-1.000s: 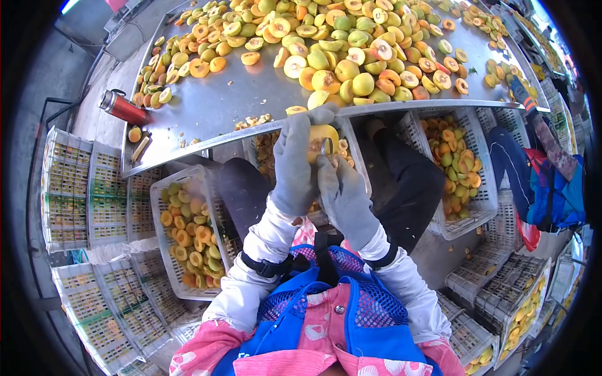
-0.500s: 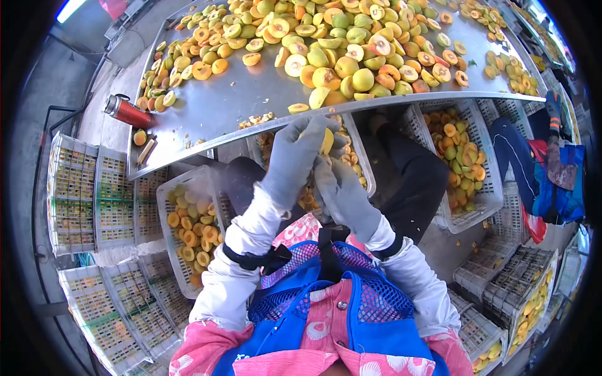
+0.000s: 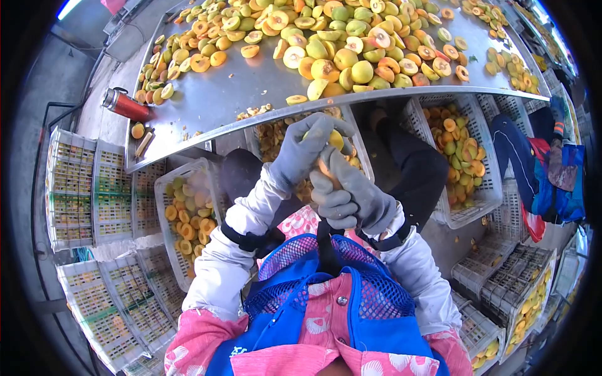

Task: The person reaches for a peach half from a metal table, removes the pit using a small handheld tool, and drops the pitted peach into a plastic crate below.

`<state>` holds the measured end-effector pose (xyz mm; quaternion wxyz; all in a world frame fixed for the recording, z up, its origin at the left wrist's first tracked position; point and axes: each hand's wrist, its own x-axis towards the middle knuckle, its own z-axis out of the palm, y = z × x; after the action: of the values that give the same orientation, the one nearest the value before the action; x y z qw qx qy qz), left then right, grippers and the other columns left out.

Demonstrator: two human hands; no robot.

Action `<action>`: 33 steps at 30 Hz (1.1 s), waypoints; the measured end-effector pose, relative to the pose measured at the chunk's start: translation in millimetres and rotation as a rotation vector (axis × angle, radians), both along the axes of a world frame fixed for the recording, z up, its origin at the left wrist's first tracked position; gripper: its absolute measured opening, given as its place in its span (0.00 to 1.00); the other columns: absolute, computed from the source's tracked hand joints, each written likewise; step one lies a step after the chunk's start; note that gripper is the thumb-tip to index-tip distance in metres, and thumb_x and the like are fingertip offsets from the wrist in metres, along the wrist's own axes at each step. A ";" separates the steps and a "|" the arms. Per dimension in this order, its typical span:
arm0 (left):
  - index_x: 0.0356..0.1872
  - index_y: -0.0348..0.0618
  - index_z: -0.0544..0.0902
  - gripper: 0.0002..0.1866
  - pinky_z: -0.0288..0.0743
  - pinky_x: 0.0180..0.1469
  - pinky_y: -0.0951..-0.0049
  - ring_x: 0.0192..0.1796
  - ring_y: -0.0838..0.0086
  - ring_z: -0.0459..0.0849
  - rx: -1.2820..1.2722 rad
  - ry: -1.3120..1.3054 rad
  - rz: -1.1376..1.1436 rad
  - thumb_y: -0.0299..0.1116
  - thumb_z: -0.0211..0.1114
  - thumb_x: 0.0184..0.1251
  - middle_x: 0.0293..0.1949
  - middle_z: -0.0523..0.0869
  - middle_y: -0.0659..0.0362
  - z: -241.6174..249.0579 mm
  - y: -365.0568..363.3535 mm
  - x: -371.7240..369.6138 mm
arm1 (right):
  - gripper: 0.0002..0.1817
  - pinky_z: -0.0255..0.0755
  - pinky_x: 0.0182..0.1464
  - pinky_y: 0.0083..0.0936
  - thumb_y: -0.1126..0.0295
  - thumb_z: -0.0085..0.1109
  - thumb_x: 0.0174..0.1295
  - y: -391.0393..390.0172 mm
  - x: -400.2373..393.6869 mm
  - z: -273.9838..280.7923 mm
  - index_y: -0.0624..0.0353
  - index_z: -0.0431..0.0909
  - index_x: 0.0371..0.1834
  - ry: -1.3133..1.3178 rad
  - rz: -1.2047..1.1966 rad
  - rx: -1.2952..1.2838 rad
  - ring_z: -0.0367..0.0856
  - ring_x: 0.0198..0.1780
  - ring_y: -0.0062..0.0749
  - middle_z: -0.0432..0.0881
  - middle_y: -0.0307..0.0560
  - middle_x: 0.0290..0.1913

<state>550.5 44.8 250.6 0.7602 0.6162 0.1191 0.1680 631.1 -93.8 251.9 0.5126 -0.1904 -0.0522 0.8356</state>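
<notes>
Both hands wear grey gloves and meet in front of the chest, below the metal table's point(image 3: 207, 119) edge. My left hand point(image 3: 304, 149) is closed on a yellow-green fruit piece point(image 3: 336, 139) that shows between its fingers. My right hand point(image 3: 351, 191) is wrapped round a brownish-orange handle-like object point(image 3: 327, 172), mostly hidden by the fingers, its upper end against the fruit. Beneath the hands stands a crate of fruit pieces point(image 3: 271, 144). Many halved fruits point(image 3: 326, 69) are heaped on the table.
A red thermos point(image 3: 128, 106) lies on the table's left side. Crates of halved fruit stand at left point(image 3: 164, 207) and right point(image 3: 492, 194). Stacked crates point(image 3: 69, 194) line the far left. A co-worker point(image 3: 558, 182) in blue is at the far right.
My right hand has turned and risen slightly, its fingers now curled, with the brownish-orange object showing. My left hand still holds the fruit. The view has shifted slightly.
</notes>
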 end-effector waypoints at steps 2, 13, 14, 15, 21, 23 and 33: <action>0.49 0.34 0.80 0.31 0.80 0.39 0.71 0.35 0.72 0.83 -0.054 -0.005 0.002 0.58 0.47 0.76 0.35 0.86 0.52 -0.5 -7.2 3.2 | 0.26 0.43 0.15 0.15 0.35 0.36 0.71 3.7 1.6 -5.8 0.45 0.66 0.32 0.065 -0.008 0.064 0.47 0.14 0.12 0.54 0.24 0.18; 0.42 0.37 0.83 0.20 0.78 0.36 0.75 0.32 0.77 0.82 -0.315 0.307 0.548 0.44 0.51 0.78 0.35 0.86 0.55 -43.5 -3.8 -21.4 | 0.24 0.47 0.15 0.16 0.43 0.33 0.75 33.2 -27.7 -27.8 0.46 0.65 0.27 -0.508 -0.101 -0.148 0.52 0.13 0.13 0.57 0.25 0.16; 0.42 0.37 0.83 0.20 0.78 0.36 0.75 0.32 0.77 0.82 -0.313 0.303 0.550 0.44 0.51 0.78 0.35 0.86 0.55 -42.3 -1.1 -21.9 | 0.29 0.46 0.14 0.17 0.35 0.36 0.71 30.6 -23.7 -20.1 0.47 0.64 0.26 -0.473 -0.027 -0.239 0.50 0.12 0.14 0.55 0.26 0.15; 0.42 0.37 0.83 0.19 0.78 0.36 0.75 0.33 0.77 0.82 -0.211 0.265 0.455 0.44 0.52 0.78 0.34 0.86 0.55 -41.1 1.9 -22.6 | 0.29 0.46 0.14 0.17 0.34 0.35 0.71 29.2 -19.1 -21.3 0.46 0.64 0.26 -0.388 0.018 -0.218 0.49 0.12 0.14 0.54 0.26 0.15; 0.56 0.34 0.74 0.34 0.80 0.41 0.69 0.34 0.67 0.81 -0.525 0.055 0.324 0.60 0.44 0.76 0.34 0.85 0.51 -51.9 2.2 -14.6 | 0.29 0.44 0.12 0.18 0.33 0.36 0.70 37.9 -13.3 -24.1 0.46 0.64 0.27 -0.239 0.005 -0.179 0.47 0.10 0.14 0.53 0.25 0.14; 0.57 0.34 0.74 0.34 0.80 0.41 0.68 0.34 0.66 0.82 -0.569 0.084 0.361 0.60 0.43 0.76 0.35 0.85 0.50 -57.7 0.3 -16.2 | 0.29 0.45 0.12 0.18 0.33 0.37 0.70 37.8 -16.5 -27.8 0.47 0.65 0.27 -0.386 -0.053 -0.172 0.49 0.10 0.14 0.55 0.26 0.14; 0.45 0.36 0.77 0.28 0.80 0.37 0.67 0.31 0.66 0.81 -0.709 0.065 0.922 0.54 0.41 0.78 0.33 0.83 0.50 -85.4 46.3 -69.4 | 0.28 0.57 0.14 0.20 0.41 0.43 0.72 51.5 -36.2 -68.6 0.56 0.70 0.28 -0.695 -0.190 -0.007 0.60 0.13 0.17 0.64 0.32 0.15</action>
<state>481.1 91.0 165.2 0.7644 0.2132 0.4474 0.4123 594.9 -42.4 183.3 0.5391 -0.4688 -0.2025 0.6698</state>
